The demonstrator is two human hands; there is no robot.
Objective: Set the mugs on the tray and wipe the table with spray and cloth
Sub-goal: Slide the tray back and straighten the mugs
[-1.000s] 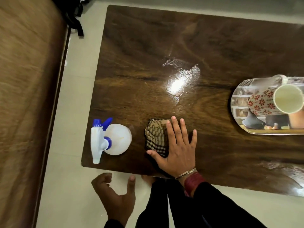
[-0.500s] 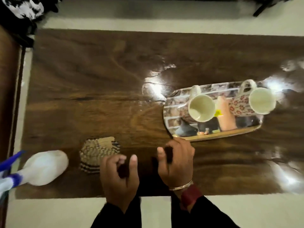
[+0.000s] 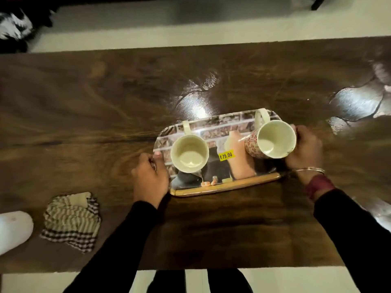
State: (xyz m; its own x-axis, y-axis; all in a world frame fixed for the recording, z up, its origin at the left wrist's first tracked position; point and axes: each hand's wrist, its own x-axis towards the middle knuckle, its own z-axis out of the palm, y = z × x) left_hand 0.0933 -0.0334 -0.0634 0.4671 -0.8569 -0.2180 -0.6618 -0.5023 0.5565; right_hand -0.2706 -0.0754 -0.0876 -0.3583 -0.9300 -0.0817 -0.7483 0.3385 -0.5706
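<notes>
While left mug (image 3: pixel 189 154) and right mug (image 3: pixel 273 139) stand on the tray (image 3: pixel 222 188), mid-table (image 3: pixel 105 102), we grip its ends: left hand (image 3: pixel 149 179) curled over the left rim, right hand (image 3: pixel 305 149) curled round the right end, half hidden.

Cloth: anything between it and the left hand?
Nothing visible. The left hand grips the left end of the tray; the cloth lies to its left, nearer the person, with only bare table between them. The spray bottle sits beyond the cloth, not in the path.
</notes>
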